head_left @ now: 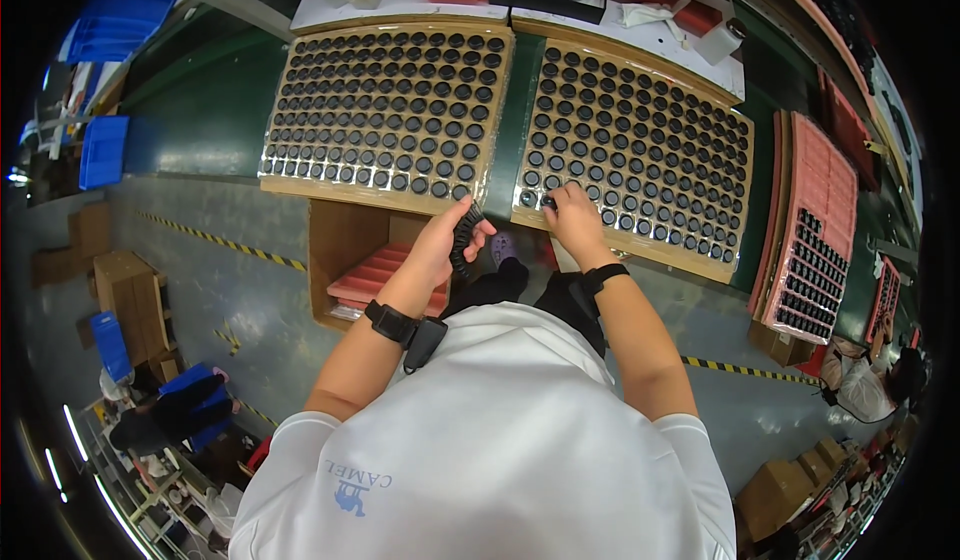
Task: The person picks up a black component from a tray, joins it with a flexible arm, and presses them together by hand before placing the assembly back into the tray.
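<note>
Green workbench (215, 110) carries two tan trays side by side: left tray (390, 110) and right tray (640, 150), both packed with rows of black round caps. Pink tray (815, 230) at right end, partly filled. White board (400, 5) behind.

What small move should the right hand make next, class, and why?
Probably lift the black cap its fingertips pinch at the right tray's near edge and pass it to the left hand, which already holds a stack of caps.
</note>
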Demonstrator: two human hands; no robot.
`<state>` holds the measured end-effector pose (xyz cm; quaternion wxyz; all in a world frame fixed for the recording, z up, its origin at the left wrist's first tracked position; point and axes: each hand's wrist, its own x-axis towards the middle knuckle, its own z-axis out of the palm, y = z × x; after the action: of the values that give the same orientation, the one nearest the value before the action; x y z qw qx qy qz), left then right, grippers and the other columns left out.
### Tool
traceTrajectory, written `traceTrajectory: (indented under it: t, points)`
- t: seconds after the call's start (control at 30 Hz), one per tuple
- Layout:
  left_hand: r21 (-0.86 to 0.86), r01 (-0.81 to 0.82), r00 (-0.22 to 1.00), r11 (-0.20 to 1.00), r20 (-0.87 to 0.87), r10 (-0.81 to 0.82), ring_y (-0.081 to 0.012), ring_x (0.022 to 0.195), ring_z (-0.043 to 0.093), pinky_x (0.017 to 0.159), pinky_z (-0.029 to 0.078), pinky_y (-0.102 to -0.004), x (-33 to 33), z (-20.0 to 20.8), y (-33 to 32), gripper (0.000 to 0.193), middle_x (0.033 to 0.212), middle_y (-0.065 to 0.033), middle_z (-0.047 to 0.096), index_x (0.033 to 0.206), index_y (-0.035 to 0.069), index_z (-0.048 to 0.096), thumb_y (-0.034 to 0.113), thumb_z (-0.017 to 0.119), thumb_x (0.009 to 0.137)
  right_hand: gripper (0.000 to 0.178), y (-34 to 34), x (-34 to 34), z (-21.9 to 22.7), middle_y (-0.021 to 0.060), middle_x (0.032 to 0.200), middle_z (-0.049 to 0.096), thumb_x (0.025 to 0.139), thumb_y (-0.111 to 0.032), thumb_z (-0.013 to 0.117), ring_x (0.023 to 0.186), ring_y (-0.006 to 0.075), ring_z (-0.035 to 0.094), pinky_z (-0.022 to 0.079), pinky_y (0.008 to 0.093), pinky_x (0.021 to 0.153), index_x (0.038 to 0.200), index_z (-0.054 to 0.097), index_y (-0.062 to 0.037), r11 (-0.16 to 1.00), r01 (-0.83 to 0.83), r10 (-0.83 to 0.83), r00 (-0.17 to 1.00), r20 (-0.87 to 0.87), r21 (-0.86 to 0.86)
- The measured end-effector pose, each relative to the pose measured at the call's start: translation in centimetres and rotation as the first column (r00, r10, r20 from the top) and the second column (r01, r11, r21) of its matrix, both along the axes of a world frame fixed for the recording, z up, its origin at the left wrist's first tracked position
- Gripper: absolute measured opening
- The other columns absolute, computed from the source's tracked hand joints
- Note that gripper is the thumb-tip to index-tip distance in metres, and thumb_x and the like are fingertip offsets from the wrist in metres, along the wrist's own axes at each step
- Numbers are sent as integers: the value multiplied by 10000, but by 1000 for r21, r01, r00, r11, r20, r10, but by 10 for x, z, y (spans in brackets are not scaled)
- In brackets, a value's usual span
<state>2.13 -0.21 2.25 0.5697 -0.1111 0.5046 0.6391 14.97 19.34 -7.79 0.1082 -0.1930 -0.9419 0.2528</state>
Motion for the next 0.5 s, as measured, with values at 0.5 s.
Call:
traceTrajectory:
  t: [0.5]
  points:
    - [161,250,641,955,-767,-39,-30,638,472,575,391,-175,25,73,64,277,756,21,570,1010,11,615,28,703,748,158,5,16,162,16,866,561,870,-75,569,783,83,542,454,226,720,1012,541,-11,-26,-55,-264,963,-47,-998]
